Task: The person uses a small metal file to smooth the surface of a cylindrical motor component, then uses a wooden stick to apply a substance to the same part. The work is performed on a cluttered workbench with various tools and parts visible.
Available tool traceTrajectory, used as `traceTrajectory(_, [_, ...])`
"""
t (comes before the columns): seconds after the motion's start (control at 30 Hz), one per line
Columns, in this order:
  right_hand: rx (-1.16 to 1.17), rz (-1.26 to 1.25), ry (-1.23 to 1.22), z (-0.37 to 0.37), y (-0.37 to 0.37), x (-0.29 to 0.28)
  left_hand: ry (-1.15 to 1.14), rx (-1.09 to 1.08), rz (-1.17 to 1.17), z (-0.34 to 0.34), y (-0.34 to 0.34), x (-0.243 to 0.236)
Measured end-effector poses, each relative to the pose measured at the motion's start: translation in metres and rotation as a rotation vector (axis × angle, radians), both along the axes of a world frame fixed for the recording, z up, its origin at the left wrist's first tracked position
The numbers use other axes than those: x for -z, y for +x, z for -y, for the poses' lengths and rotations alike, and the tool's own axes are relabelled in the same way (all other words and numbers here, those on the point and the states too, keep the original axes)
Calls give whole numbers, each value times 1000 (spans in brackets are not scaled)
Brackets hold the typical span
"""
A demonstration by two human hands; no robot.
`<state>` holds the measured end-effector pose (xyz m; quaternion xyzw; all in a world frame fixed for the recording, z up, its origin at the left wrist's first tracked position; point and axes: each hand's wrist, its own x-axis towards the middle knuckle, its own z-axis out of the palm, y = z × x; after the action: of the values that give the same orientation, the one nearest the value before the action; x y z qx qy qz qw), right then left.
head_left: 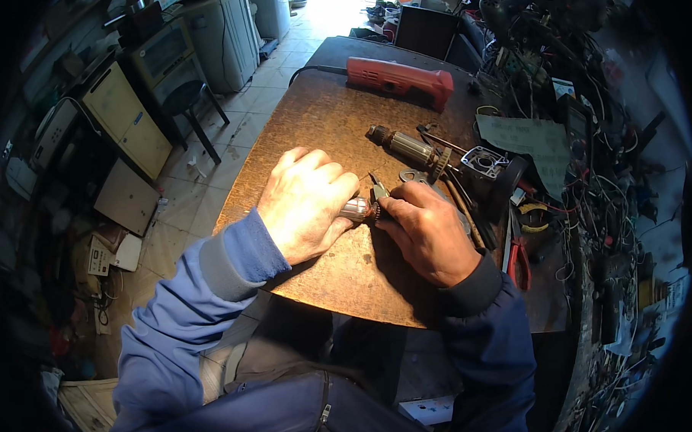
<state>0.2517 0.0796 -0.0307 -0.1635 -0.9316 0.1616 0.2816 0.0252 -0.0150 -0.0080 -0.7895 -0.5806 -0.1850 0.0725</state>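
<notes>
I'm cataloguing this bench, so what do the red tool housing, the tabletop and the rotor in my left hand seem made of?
Red tool housing: probably hard plastic, satin, judging by its moulded slots. Tabletop: likely wood or board, worn, from its mottled brown surface. Rotor: apparently metal, shiny, from its silvery gleam, though much of it is hidden.

From head height, a wide fisheye view looks down and forward over the nearby hands (pixel 308 203) and tabletop (pixel 307 116).
</notes>
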Motion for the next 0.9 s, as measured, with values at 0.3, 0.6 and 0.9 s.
traceTrajectory(0.3, [20,-5,3,2,1,3,-77,25,-54,-4,-4,-5])
traceTrajectory(0.6, [15,-16,17,2,0,2,113,110,-58,-1,-8,2])
traceTrajectory(0.9, [30,0,29,1,0,6,126,86,-26,1,-1,-1])
